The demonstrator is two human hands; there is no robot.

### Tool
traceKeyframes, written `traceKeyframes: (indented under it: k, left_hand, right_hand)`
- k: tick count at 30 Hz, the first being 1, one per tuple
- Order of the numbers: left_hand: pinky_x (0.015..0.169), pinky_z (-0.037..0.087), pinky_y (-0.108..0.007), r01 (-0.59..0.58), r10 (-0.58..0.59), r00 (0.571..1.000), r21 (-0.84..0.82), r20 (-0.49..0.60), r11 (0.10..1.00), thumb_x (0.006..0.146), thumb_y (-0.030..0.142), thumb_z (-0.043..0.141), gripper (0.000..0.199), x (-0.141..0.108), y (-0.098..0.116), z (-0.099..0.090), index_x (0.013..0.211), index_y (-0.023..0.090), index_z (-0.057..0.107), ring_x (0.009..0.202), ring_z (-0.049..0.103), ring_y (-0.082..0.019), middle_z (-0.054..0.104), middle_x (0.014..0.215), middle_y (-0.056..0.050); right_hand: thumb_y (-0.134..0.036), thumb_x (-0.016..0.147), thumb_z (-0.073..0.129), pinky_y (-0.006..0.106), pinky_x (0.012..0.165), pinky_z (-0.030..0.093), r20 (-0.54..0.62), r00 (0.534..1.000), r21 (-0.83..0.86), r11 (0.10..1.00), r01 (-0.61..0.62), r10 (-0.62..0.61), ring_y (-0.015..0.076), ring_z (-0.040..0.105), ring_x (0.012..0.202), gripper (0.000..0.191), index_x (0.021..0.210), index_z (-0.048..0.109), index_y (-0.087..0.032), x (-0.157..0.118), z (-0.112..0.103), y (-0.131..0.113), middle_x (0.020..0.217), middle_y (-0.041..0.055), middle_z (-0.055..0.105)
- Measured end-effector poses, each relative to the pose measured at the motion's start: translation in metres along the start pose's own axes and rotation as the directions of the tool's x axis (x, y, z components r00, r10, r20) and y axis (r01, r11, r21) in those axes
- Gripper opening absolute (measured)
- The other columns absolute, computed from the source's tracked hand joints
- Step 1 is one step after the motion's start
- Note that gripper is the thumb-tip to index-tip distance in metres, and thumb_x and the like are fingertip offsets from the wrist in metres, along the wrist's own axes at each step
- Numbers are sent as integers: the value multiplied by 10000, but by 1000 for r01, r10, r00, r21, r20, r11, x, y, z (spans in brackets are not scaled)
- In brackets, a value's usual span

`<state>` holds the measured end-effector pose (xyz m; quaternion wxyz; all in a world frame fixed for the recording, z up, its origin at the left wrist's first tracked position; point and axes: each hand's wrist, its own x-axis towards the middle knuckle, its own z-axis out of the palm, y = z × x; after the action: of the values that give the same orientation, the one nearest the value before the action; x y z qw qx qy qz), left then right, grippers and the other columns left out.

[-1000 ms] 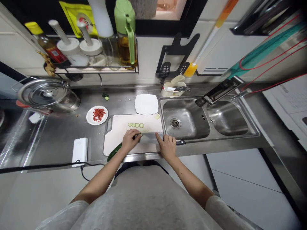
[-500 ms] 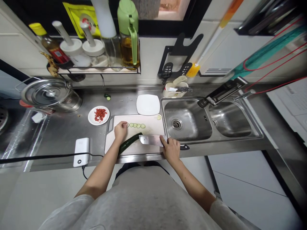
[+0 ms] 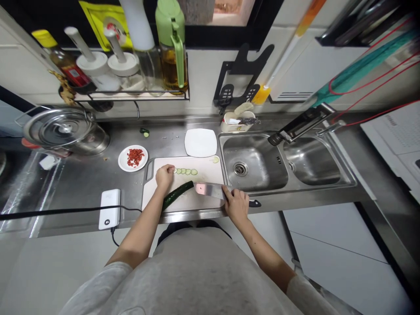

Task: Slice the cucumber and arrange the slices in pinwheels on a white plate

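My right hand grips a broad-bladed kitchen knife, its blade over the right part of the pale cutting board and its tip pointing left. Just left of the tip lies a dark green cucumber, partly hidden behind my left forearm. A short row of thin cucumber slices runs across the board above it. At the row's left end, my left hand is closed in a pinch on a cucumber slice. A separate pale piece sits in the board's upper right corner.
Behind the board is a white square plate. To the left are a plate of red pieces, a power bank with a cable, and a lidded steel pot. A double sink adjoins on the right. A cucumber end lies farther back.
The knife has shifted slightly right, away from the cucumber's cut end, and its blade has tilted. My left hand stays at the left end of the slice row. The whole view has shifted slightly.
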<state>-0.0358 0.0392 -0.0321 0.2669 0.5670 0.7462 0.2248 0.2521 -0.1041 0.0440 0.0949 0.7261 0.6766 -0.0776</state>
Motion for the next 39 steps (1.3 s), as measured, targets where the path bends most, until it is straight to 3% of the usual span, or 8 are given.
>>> traceKeyframes:
  k: [9,15,22,26,29,33,35,39]
  left_hand:
    - [899,447,-339,-42,41,992,-8,-115,999,869,246,434,333,1,-10,-9,1097,195,672,946,596,-215,648,1043,-85]
    - [859,453,-352,-142,134,989,180,54,973,805,304,595,258,-5,-2,-11,1037,245,690,993,574,-253,607,1061,-80]
    - [830,453,-338,-101,88,994,204,69,974,847,321,566,258,-12,7,-14,1081,242,638,933,585,-216,592,1062,-65]
    - [865,453,-333,-192,182,980,157,75,969,897,362,501,261,-39,16,-18,1077,226,632,956,585,-209,603,1062,-70]
    - [902,450,-329,-405,371,897,108,241,908,880,405,536,317,-69,24,-16,1144,248,614,1051,564,-218,608,1131,-62]
    - [867,473,-375,-426,343,875,206,342,881,787,320,657,476,-91,30,-13,1248,249,564,1064,565,-266,628,1140,-76]
    - [870,480,-377,-400,337,885,158,320,903,806,266,627,406,-92,33,-18,1210,242,592,1044,585,-256,649,1113,-73]
    - [950,471,-369,-416,462,861,-227,215,881,837,326,609,368,-91,36,-43,1189,223,605,1077,599,-220,653,1171,-65]
  right_hand:
    - [-213,858,522,328,790,233,-33,999,52,998,-21,23,217,418,895,538,1388,476,-294,-4,5,7,956,73,534]
    - [-229,872,500,311,764,242,-23,997,88,994,-66,68,211,423,889,521,1391,476,-269,-1,13,13,929,67,528]
    - [-234,888,487,305,759,260,-41,995,128,988,-86,92,209,459,897,471,1357,517,-274,-2,12,14,916,68,554]
    - [-277,955,399,284,741,305,59,994,225,969,-100,89,198,532,919,376,1291,563,-244,-3,7,12,973,75,614]
    - [-330,987,332,263,700,328,149,987,309,946,-99,55,187,586,901,358,1207,589,-211,-1,4,6,1030,78,654]
    - [-353,988,333,253,672,332,193,981,350,934,-74,5,187,623,877,335,1146,590,-208,3,2,-3,993,65,690]
    - [-353,988,331,251,675,336,185,983,367,928,-62,-7,188,630,885,331,1133,590,-208,5,1,-5,995,64,697]
    - [-351,981,348,254,692,347,178,984,375,923,-89,23,198,632,925,327,1160,580,-205,6,1,-2,1056,80,694]
